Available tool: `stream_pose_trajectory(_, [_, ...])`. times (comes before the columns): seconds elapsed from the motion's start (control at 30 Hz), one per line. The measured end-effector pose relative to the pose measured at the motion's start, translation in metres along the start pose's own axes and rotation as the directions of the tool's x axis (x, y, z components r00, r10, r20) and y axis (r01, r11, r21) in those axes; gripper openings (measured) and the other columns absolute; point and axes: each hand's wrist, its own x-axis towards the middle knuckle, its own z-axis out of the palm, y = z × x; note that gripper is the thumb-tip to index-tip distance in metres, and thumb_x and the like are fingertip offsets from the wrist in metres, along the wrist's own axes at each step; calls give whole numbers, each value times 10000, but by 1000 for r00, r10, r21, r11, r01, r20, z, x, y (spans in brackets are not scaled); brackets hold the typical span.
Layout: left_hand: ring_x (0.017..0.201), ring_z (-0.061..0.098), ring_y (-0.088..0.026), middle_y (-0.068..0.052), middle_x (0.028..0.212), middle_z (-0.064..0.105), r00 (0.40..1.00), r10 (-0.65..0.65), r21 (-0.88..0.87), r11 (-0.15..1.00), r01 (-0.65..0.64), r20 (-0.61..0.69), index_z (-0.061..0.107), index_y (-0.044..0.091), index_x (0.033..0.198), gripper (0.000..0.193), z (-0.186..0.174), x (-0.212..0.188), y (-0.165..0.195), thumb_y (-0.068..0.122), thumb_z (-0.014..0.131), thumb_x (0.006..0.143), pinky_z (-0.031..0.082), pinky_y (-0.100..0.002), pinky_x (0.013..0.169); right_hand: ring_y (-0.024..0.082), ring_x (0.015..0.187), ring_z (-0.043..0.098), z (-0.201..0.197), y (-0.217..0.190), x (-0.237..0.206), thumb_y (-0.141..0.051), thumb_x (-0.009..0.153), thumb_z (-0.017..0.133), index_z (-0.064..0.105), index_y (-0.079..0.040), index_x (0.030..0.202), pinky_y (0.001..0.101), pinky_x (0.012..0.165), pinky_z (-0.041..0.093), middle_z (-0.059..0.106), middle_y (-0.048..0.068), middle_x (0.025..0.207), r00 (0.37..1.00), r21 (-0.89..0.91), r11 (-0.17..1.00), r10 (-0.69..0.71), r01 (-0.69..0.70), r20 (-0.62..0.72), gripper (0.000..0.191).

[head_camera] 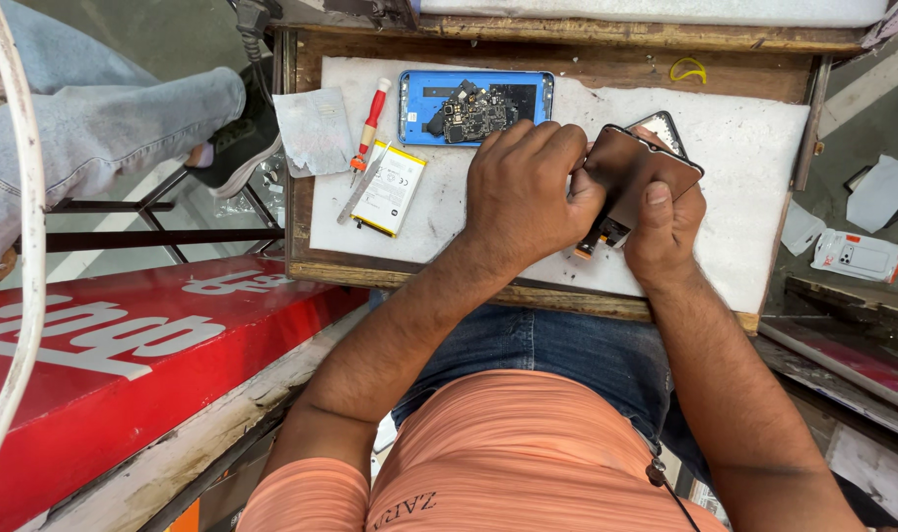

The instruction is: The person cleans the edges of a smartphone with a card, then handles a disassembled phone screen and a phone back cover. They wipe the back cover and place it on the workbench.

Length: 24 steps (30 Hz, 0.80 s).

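Both hands, left hand [523, 187] and right hand [665, 222], clamped on brown phone screen panel [631, 172], blue phone frame [476, 106] at eleven o'clock.

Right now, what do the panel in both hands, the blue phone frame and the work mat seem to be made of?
Display panel: coppery-brown backing, likely metal foil, dull sheen. Blue phone frame: probably moulded plastic, matt, even colour. Work mat: white foam or soft board, scuffed, stained. Left hand and right hand grip the panel.
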Motion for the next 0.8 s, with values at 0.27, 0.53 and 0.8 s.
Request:
stream_pose_trajectory(0.27, [730,525,-246,-39,736,522,993,41,20,999,-39,-112,523,103,776,138,4,-6,-5,80,651,730,414,-431,709,203,1081,653,0,-1,0,-532,1125,511,501,15,1368,345,939,577,654,138,1180,987,26,993,121,-119,-103,598])
stream_pose_trajectory(0.53, [665,494,-214,-30,693,502,999,-44,-69,997,42,-30,495,108,749,153,-16,-13,-38,46,632,777,395,-411,648,285,1133,684,4,-25,19,-551,1056,604,454,-54,1401,472,987,619,632,146,1222,916,427,877,335,-218,-221,623])
stream_pose_trajectory(0.8, [840,706,-251,-77,913,710,991,-92,-287,951,117,101,666,71,1031,123,-13,-15,-4,163,685,952,565,-401,742,201,1106,653,1,-20,15,-560,1083,548,526,-63,1344,380,943,584,632,78,1191,948,197,964,224,-180,-228,561])
